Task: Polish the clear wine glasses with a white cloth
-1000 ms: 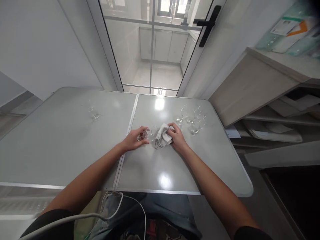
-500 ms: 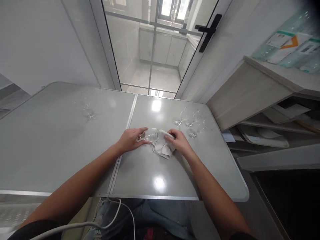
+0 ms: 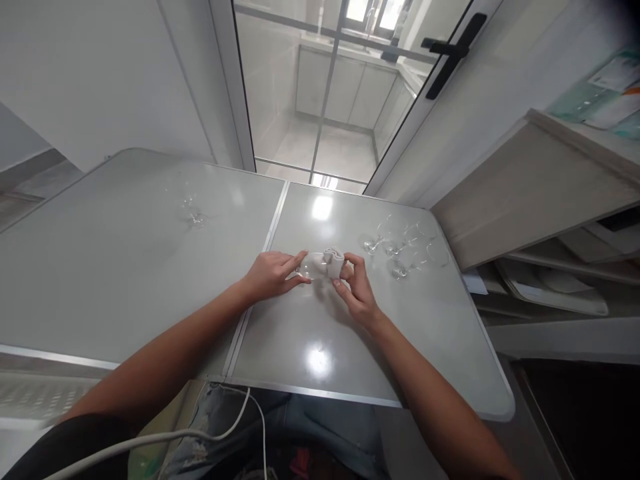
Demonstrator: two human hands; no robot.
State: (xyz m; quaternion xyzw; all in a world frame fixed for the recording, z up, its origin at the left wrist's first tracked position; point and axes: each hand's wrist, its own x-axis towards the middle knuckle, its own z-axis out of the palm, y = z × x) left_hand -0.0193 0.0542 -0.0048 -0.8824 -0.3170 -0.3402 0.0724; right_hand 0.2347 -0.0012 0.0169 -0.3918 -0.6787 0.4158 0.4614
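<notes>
My left hand [image 3: 276,273] is closed around a clear wine glass [image 3: 313,267], which is tilted on its side with its rim toward the right. A folded white cloth [image 3: 335,263] sits at the glass's mouth, partly tucked inside it. My right hand [image 3: 359,287] pinches the cloth between thumb and fingers from the right. The glass's stem and foot are mostly hidden by my left hand. Both hands are over the right half of the grey table [image 3: 300,340].
Several wine glasses [image 3: 399,250] stand at the table's right side. Another glass [image 3: 195,215] is on the left half. A glass door with a black handle [image 3: 454,53] lies beyond, a wooden shelf [image 3: 530,180] to the right. A white cable [image 3: 200,435] hangs at the front edge.
The cloth was hanging loose beside the glass; now it is bunched up at the mouth and partly inside. My right hand has turned, its fingers around the bunched cloth. The view has shifted a little.
</notes>
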